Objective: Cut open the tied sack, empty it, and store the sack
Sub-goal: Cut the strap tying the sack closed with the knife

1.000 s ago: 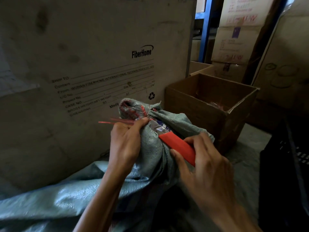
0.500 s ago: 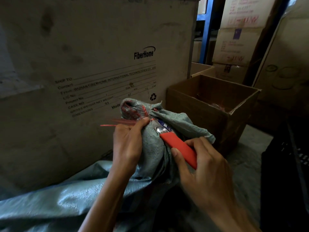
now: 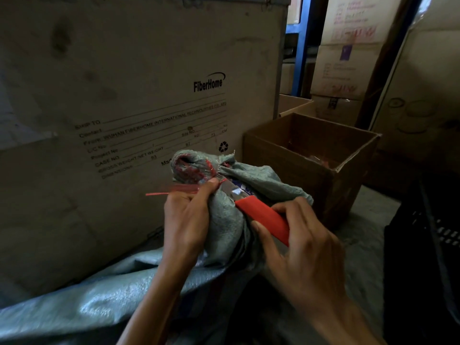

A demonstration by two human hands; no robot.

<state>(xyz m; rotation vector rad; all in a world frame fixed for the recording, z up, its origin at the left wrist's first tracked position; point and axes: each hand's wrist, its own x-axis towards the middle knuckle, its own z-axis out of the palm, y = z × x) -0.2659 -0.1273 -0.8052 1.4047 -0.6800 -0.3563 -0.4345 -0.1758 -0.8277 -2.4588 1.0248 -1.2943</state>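
Note:
A grey-green woven sack [image 3: 104,302] lies in front of me, its neck bunched and bound with a red plastic tie [image 3: 171,190]. My left hand [image 3: 186,217] grips the gathered neck just below the knot, thumb against the tie. My right hand [image 3: 303,247] holds a red-handled utility knife [image 3: 263,220]. Its metal blade end [image 3: 232,190] lies against the sack right at the tie. The bunched top of the sack [image 3: 191,168] sticks up above my left thumb.
A large FiberHome carton [image 3: 124,95] stands right behind the sack. An open brown cardboard box [image 3: 293,165] sits to the right of it. Stacked cartons [image 3: 348,53] and a blue rack post [image 3: 300,46] fill the background. A black crate [image 3: 428,245] stands at the right edge.
Both hands keep their hold; the knife blade has edged slightly further up toward the tie, and the loose red tie ends look blurred.

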